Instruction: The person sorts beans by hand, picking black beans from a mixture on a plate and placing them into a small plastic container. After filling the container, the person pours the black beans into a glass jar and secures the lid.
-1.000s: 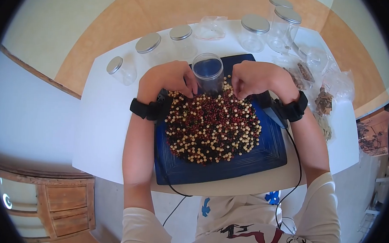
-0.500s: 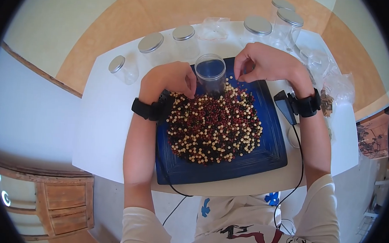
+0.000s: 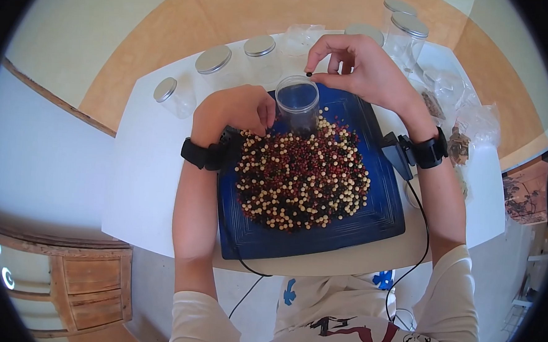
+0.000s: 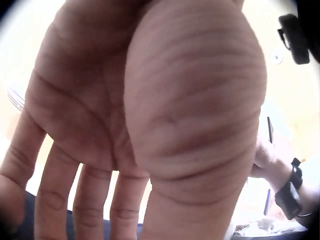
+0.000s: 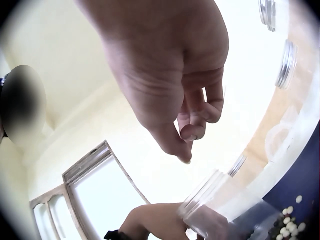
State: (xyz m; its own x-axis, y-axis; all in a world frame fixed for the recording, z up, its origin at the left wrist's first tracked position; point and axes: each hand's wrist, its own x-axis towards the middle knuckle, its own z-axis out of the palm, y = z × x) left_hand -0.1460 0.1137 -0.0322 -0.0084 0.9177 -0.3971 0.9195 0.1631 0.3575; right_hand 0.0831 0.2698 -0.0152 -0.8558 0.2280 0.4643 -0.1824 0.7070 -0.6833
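Observation:
My right hand (image 3: 372,71) is raised over the far edge of a clear, lidless plastic jar (image 3: 297,107), pinching a small black bean (image 3: 309,74) between thumb and forefinger. The jar stands upright on a blue square tray (image 3: 370,225), with some dark contents low inside. In front of it spreads a pile of mixed beans (image 3: 301,178), cream, dark red and black. My left hand (image 3: 237,110) is left of the jar, fingertips down at the pile's far left edge. In the left wrist view its fingers (image 4: 92,200) reach downward fairly straight, tips out of frame.
Silver-lidded clear jars (image 3: 213,59) line the far side of the white table (image 3: 142,195). Plastic bags (image 3: 475,123), some with brown dried pieces, lie at the right. A black cable (image 3: 429,228) hangs from the right wrist camera past the tray.
My right hand has lifted from the pile's far right edge, swung up and inward to the jar's mouth, and now shows a black bean. My left hand has barely shifted.

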